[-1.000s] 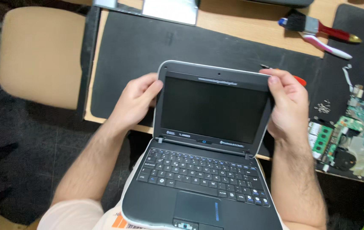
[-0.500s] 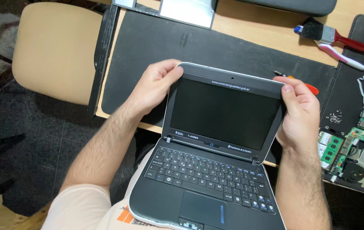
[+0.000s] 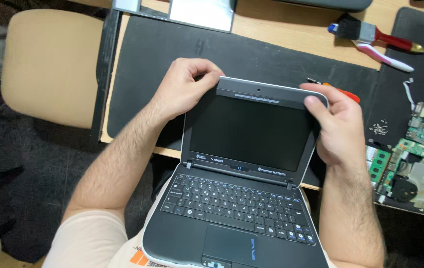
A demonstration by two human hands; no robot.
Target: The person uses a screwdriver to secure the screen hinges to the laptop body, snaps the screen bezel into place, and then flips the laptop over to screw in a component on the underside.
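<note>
Two hands hold the small open laptop [image 3: 244, 168] on the lap, at the table [image 3: 291, 34] edge: left hand [image 3: 184, 89] and right hand [image 3: 336, 124], each grip closed on a top screen corner.

One camera sits on the person's head. It looks almost straight down, close above the laptop [image 3: 251, 164], lap and desk [image 3: 291, 34] edge.
</note>
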